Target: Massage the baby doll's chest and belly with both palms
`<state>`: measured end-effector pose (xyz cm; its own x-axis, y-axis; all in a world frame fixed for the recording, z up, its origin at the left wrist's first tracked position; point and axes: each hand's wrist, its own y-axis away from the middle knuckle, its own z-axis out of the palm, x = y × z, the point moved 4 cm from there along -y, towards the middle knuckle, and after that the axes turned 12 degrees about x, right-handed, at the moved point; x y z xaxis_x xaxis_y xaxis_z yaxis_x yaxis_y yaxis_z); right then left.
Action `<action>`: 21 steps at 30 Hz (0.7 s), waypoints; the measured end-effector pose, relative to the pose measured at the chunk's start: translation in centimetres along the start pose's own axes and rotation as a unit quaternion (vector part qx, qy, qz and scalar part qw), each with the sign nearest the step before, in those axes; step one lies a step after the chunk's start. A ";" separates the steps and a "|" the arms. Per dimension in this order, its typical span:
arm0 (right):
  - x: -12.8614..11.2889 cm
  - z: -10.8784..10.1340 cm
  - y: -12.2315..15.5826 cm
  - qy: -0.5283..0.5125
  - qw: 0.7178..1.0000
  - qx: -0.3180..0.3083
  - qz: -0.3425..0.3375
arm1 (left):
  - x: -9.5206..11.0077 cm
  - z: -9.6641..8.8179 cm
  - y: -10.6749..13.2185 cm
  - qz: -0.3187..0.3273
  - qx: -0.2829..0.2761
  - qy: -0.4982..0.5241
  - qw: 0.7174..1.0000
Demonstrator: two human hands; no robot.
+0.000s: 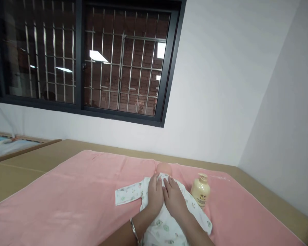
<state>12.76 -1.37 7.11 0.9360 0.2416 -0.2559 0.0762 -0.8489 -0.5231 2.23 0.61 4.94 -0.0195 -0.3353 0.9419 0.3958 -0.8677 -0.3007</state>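
A baby doll lies on a pink blanket, its smooth, bare head pointing away from me. It wears a white garment printed with small green and pastel figures. One sleeve stretches out to the left; the other slopes down to the right. Flat on the upper part of the garment rests my left hand, with a bracelet on its wrist. My right hand lies beside it, palm down, fingers extended. Both hands cover the doll's upper body. Whether the doll faces up or down I cannot tell.
Close to the right sleeve stands a cream-coloured pump bottle. The blanket covers a tan tabletop that meets a white wall. A dark-framed window with metal bars is above. Blue and white items sit at the far left.
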 end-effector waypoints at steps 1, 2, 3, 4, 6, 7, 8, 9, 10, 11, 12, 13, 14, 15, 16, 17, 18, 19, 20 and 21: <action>-0.4 0.0 0.1 -0.017 0.999 -0.018 -0.033 | 0.0 0.0 0.0 0.004 0.001 -0.001 1.000; -0.7 -0.1 0.1 -0.035 0.997 -0.036 -0.056 | 0.0 0.0 0.0 0.010 0.001 -0.003 1.000; -0.7 -0.1 0.0 -0.047 0.996 -0.049 -0.062 | 0.0 0.0 -0.1 0.014 0.002 -0.006 1.000; -0.5 -0.1 -0.1 -0.051 0.996 -0.054 -0.050 | 0.0 0.0 -0.1 0.018 0.002 -0.011 1.000; 0.4 -0.1 -0.3 -0.033 0.999 -0.042 0.010 | 0.0 -0.1 -0.1 0.026 0.003 -0.026 0.999; 0.9 -0.1 -0.4 -0.015 0.999 -0.028 0.041 | 0.0 -0.1 -0.1 0.030 0.004 -0.035 0.999; 1.2 -0.1 -0.3 0.006 0.998 -0.014 0.066 | 0.0 -0.2 -0.2 0.034 0.006 -0.045 0.998; 1.3 -0.1 -0.2 0.026 0.996 -0.001 0.083 | 0.1 -0.3 -0.3 0.039 0.008 -0.055 0.998; 1.3 -0.1 -0.1 0.042 0.995 0.011 0.091 | 0.0 -0.4 -0.4 0.046 0.011 -0.066 0.997; 1.1 -0.1 0.1 0.050 0.995 0.020 0.087 | 0.0 -0.5 -0.5 0.053 0.013 -0.078 0.996; 0.8 -0.1 0.2 0.046 0.996 0.024 0.073 | -0.1 -0.5 -0.7 0.060 0.012 -0.091 0.994; 0.5 0.0 0.2 0.031 0.998 0.025 0.052 | -0.2 -0.5 -0.8 0.069 0.009 -0.106 0.992; 0.2 0.0 0.3 0.009 0.999 0.023 0.028 | -0.3 -0.5 -0.9 0.078 0.003 -0.122 0.989; 0.1 0.1 0.3 -0.016 1.000 0.018 0.010 | -0.3 -0.3 -1.0 0.088 -0.006 -0.139 0.986; 0.2 0.3 0.2 -0.035 0.999 0.014 0.004 | -0.4 -0.2 -1.1 0.099 -0.019 -0.157 0.982; 0.5 0.4 0.1 -0.044 0.999 0.013 0.011 | -0.5 0.0 -1.1 0.109 -0.034 -0.176 0.978; 0.9 0.5 0.1 -0.041 0.999 0.015 0.029 | -0.5 0.2 -1.2 0.119 -0.050 -0.196 0.972; 1.3 0.6 0.0 -0.029 0.998 0.018 0.050 | -0.5 0.4 -1.2 0.127 -0.065 -0.219 0.965; 1.7 0.6 -0.1 -0.012 0.997 0.021 0.067 | -0.5 0.5 -1.3 0.134 -0.077 -0.242 0.958; 2.1 0.6 -0.1 0.008 0.997 0.023 0.079 | -0.5 0.6 -1.4 0.139 -0.086 -0.264 0.951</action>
<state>14.48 -0.49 6.14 0.9403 0.0984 -0.3260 -0.0886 -0.8537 -0.5132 2.21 2.22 4.96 0.5456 -0.3682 0.7528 0.1612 -0.8354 -0.5254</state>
